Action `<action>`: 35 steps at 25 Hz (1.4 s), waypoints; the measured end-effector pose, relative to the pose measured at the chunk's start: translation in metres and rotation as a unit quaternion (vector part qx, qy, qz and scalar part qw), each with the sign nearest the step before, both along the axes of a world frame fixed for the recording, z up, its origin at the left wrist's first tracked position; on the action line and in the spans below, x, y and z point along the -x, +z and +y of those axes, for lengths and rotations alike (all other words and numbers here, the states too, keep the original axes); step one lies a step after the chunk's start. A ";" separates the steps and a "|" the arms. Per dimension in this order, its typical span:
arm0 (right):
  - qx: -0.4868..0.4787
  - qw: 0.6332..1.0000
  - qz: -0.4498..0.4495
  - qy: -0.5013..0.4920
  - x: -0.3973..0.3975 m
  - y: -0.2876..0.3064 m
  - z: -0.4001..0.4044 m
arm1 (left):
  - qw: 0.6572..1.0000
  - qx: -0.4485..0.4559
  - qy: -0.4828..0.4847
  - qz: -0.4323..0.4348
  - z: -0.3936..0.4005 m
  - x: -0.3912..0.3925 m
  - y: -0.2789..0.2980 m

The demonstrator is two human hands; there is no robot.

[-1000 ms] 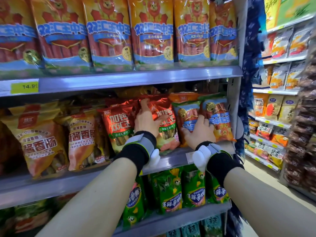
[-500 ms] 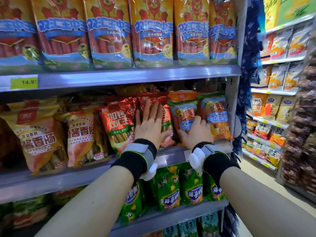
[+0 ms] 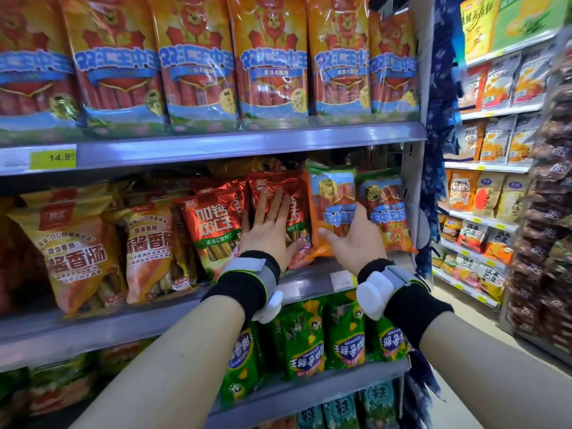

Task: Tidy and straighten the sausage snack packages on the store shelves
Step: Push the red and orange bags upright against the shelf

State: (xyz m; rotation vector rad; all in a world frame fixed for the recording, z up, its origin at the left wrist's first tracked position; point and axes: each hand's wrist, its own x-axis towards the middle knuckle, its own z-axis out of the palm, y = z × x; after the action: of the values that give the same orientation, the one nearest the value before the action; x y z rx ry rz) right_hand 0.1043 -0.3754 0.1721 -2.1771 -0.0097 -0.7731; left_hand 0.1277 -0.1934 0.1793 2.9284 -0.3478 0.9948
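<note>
We record the left hand [image 3: 268, 227] laid flat, fingers spread and extended, palm against the front of a red foil sausage package [image 3: 280, 193] on the middle shelf [image 3: 173, 308]; it presses the pack and grips nothing. A ring shows on one finger. The right hand [image 3: 353, 239] is closed around the lower part of an orange-and-blue sausage package [image 3: 332, 199], thumb across the front and fingers curled to its lower left edge. That pack stands nearly upright, its top reaching close to the underside of the shelf above. Both wrists carry black bands with grey straps and a white module.

Just right of the held pack, a second orange-and-blue package [image 3: 385, 209] stands at the shelf end, touching it. Left of the pressed pack, another red foil package [image 3: 212, 226] leans slightly, overlapping its neighbour. Further left, two golden-yellow packages [image 3: 74, 249] slump at an angle, not squared to the shelf edge.

On the upper shelf [image 3: 247, 144], a row of large orange sausage packs [image 3: 198, 63] stands side by side, fronts facing out; a yellow price tag [image 3: 52, 157] is on the rail. On the lower shelf [image 3: 309, 394], green packages [image 3: 305, 339] stand in a tight row. Across the aisle to the right, further shelving [image 3: 489, 168] holds assorted snack bags, blurred.
</note>
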 end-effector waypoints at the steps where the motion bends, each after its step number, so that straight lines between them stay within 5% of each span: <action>1: -0.044 0.998 0.024 0.026 0.001 0.005 -0.001 | 1.000 0.007 -0.006 0.005 -0.001 0.004 0.002; 3: -0.226 0.961 0.098 0.125 0.007 0.018 -0.002 | 0.998 0.056 -0.026 0.001 -0.006 0.011 0.009; 5: -0.450 0.835 0.193 0.249 0.015 0.028 0.003 | 0.981 0.164 -0.076 -0.069 -0.006 0.020 0.017; 8: -0.637 0.652 0.242 0.333 0.022 0.040 0.004 | 0.940 0.252 -0.130 -0.189 0.000 0.024 0.026; 10: -0.671 0.619 0.265 0.311 0.007 0.039 -0.002 | 0.933 0.248 -0.159 -0.206 -0.003 0.026 0.032; 14: -0.460 0.821 0.306 0.146 -0.021 0.028 -0.007 | 0.936 0.173 -0.243 -0.190 -0.027 0.038 0.036; 17: -0.355 0.882 0.295 0.091 -0.031 0.023 -0.013 | 0.952 0.098 -0.252 -0.146 -0.045 0.036 0.032; 20: -0.143 0.983 0.082 -0.079 -0.029 0.013 -0.034 | 0.961 0.080 -0.237 -0.119 -0.051 0.024 0.021; 22: -0.050 0.981 -0.066 -0.174 -0.027 0.010 -0.051 | 0.963 0.086 -0.231 -0.104 -0.050 0.019 0.014; 27: 0.133 0.960 0.172 -0.179 -0.033 0.009 -0.076 | 0.969 0.059 -0.219 -0.093 -0.058 0.013 0.007; 35: 0.049 0.987 0.034 -0.147 -0.007 0.015 -0.087 | 0.983 -0.103 -0.136 -0.068 -0.066 0.011 0.009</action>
State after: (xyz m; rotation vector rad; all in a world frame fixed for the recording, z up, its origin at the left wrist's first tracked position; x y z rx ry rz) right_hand 0.1113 -0.4621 0.1874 -2.3282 0.3218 -0.8778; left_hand 0.1163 -0.2592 0.1885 2.8795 -0.8789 1.1819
